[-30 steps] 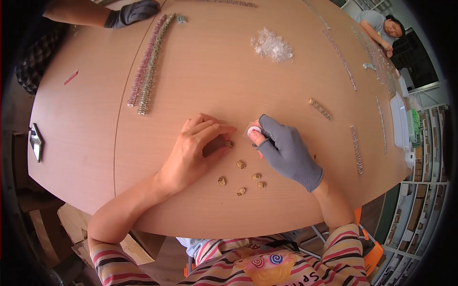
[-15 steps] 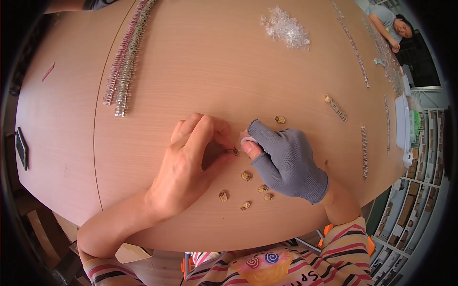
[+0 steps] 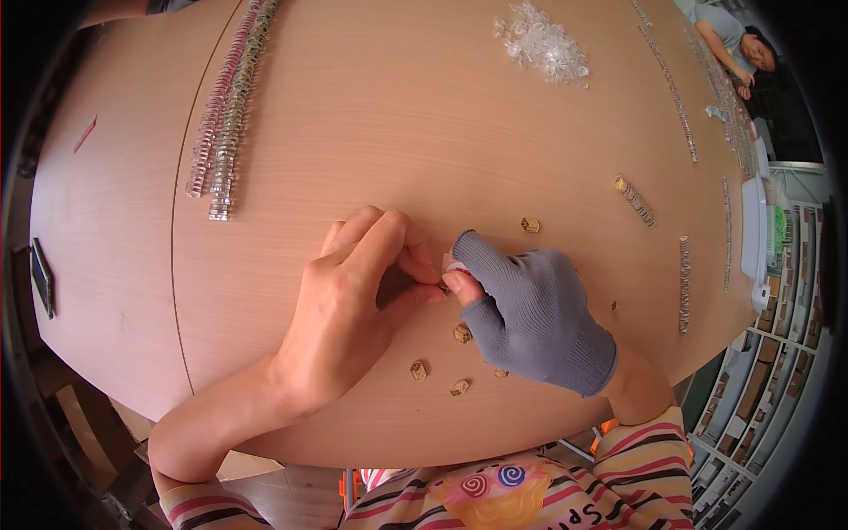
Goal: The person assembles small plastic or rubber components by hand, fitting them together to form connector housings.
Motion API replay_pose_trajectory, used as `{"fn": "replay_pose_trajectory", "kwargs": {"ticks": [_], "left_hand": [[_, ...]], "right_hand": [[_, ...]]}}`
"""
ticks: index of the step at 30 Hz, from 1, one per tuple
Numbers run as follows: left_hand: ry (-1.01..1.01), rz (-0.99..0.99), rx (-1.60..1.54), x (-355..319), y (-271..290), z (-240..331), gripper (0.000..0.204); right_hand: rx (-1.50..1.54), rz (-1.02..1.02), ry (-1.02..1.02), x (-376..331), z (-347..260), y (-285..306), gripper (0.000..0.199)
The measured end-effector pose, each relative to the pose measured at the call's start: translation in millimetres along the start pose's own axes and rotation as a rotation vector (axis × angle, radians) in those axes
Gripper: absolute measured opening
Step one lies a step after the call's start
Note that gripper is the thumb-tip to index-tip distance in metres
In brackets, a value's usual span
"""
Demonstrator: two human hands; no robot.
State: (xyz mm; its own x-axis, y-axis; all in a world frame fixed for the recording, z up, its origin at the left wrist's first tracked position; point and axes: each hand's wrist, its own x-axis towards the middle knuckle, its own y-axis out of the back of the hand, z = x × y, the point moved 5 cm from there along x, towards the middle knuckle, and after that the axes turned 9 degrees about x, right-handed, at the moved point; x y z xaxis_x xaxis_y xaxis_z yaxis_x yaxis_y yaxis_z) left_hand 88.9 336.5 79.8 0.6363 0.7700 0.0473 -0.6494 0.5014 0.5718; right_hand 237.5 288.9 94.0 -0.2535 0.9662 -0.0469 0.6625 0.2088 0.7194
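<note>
My bare left hand is closed, its thumb and fingertips pinching a tiny gold-and-dark piece that is mostly hidden. A grey fingerless glove covers my right hand. Between its thumb and forefinger sits a small clear plastic piece with a whitish round part. The fingertips of both hands meet at these two pieces; whether the pieces are joined I cannot tell. Several small gold angular pieces lie around, such as one gold piece below the fingertips and another gold piece beyond my right hand.
A heap of clear plastic bits lies at the far side of the wooden table. Long rows of pink rings and greenish rings stand left. A short gold stack lies right. A phone is at the left edge. Another person sits far right.
My right hand has brought the clear piece against my left fingertips, where the tiny gold piece now shows less. The whole view has shifted slightly.
</note>
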Motion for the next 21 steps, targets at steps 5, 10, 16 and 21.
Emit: {"fn": "replay_pose_trajectory", "kwargs": {"ticks": [5,10,16,21], "left_hand": [[0.066,0.043,-0.116,-0.3,-0.6,-4.9,0.03],[0.048,0.01,-0.053,-1.7,2.2,-7.8,0.033],[-0.02,-0.005,-0.001,-0.5,1.7,-5.5,0.036],[-0.059,0.023,0.06,2.2,4.9,1.4,0.036]], "right_hand": [[0.064,-0.007,0.035,2.9,7.0,5.1,0.013],[0.238,-0.013,0.034,-0.5,15.9,7.0,0.015],[0.169,-0.071,0.032,1.3,11.6,5.8,0.018],[0.127,-0.031,0.044,1.7,10.5,3.5,0.017]]}}
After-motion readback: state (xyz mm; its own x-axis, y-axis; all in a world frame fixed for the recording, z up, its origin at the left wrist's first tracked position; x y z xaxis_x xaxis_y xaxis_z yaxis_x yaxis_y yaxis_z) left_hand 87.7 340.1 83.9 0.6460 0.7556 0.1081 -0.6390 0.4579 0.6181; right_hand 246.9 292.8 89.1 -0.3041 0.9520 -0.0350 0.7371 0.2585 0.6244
